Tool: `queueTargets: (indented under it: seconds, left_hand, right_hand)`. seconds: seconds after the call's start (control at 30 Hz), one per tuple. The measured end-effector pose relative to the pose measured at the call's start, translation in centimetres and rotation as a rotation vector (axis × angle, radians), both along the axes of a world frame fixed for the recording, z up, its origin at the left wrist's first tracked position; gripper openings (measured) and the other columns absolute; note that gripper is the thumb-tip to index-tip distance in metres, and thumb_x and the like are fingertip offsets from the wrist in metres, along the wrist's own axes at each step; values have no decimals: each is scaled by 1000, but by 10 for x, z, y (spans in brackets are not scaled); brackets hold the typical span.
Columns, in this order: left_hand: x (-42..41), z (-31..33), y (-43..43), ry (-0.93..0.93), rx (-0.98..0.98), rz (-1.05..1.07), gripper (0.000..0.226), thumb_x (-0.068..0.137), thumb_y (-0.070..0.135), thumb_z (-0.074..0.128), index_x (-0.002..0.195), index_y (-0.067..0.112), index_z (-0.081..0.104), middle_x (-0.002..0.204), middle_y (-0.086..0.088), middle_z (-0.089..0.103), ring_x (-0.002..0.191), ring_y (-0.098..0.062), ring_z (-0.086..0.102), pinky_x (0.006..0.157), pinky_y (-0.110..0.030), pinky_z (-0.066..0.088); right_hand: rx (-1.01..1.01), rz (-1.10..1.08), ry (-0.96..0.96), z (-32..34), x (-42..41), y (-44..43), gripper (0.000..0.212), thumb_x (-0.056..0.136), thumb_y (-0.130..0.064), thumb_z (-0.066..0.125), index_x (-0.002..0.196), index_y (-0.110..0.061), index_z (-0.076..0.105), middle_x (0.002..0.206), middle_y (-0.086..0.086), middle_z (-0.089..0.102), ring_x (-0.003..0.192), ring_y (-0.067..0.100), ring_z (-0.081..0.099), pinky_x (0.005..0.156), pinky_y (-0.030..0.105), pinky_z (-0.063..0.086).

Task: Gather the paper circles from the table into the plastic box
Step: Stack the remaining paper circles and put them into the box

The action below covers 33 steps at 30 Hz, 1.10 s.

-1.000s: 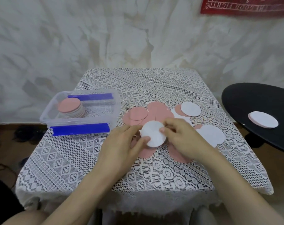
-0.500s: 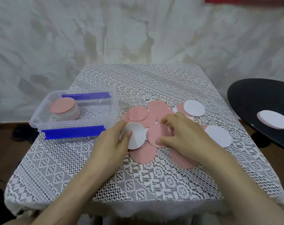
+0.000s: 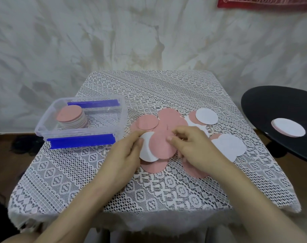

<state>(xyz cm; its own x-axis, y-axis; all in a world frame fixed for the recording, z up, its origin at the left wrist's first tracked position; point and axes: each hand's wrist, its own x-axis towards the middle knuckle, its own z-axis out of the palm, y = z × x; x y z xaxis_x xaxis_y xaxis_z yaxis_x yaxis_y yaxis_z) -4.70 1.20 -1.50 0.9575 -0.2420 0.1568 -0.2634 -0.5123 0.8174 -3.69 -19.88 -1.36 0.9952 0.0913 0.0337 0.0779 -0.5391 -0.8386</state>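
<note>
Red banner top right, writing unreadable; lace tablecloth, mottled wall. Left hand pinches white circle, right hand pinches pink circle amid loose paper circles beside plastic box.

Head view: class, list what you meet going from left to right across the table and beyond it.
plastic box → left hand → white circle that it pinches → pink circle → right hand that pinches it → white circles lying on the cloth → black round top
</note>
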Motion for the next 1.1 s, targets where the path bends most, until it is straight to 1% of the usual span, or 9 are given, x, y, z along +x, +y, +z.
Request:
queueTargets:
  seconds: [0.1,0.23,0.4,0.53,0.63,0.83,0.93,1.03,1.1]
  left_hand:
    - [-4,5,-1,37,-54,-65,24,104,30,47,120,39,62,61,13,64,48,-3,54,48,-15,41]
    - [-2,2,7,-20,54,-58,21,99,30,57,116,41,62,84,25,69,65,2,62,60,-18,45]
    - [3,-4,21,-27,95,77,21,104,24,46,114,38,59,70,32,60,67,2,56,61,-26,39]
    - [2,-4,24,-13,77,120,21,104,23,46,112,39,58,72,23,61,69,5,57,60,-20,38]
    - [1,-3,24,-10,84,109,22,104,23,47,114,37,59,67,30,61,68,6,56,55,-12,35]
    - [-2,0,21,12,46,69,22,105,23,45,112,38,58,65,34,60,64,7,55,55,-11,36]
    - [1,-3,20,27,33,73,21,105,24,45,111,39,58,65,34,60,64,6,55,57,-14,36]
    - [3,-6,20,30,6,84,22,104,25,46,116,37,60,64,30,60,63,2,55,61,-22,39]
    - [5,-7,20,33,-26,99,23,104,25,46,119,37,60,63,27,60,64,1,55,60,-19,40]
  right_hand:
    - [-116,-5,-23,-4,-6,14,15,94,-38,64,81,-32,68,67,-14,66,55,1,55,59,28,43]
    - [-225,-16,-35,1,-10,22,30,90,-52,65,79,-24,67,70,-8,67,67,7,59,64,29,44]
    - [-482,13,6,6,-16,22,34,82,-62,66,92,-30,62,80,-12,60,79,14,59,65,31,45]
    - [-619,32,30,9,-20,28,49,76,-68,68,109,-33,56,101,-11,56,93,18,57,77,36,47]
    - [-601,-1,39,10,-19,29,45,80,-61,69,111,-31,59,104,-8,55,96,21,58,81,37,48]
    - [-469,3,144,9,-12,26,33,83,-46,75,106,-29,58,108,-7,58,100,19,60,88,39,51]
    - [-390,9,154,4,-9,24,28,83,-40,76,96,-30,54,99,-8,61,92,17,61,84,41,53]
    - [-350,31,145,3,-8,22,28,85,-36,74,93,-29,48,90,-9,62,85,15,60,76,37,52]
    - [-304,59,146,4,-9,19,27,87,-33,74,93,-28,48,85,-8,62,80,14,59,73,34,47]
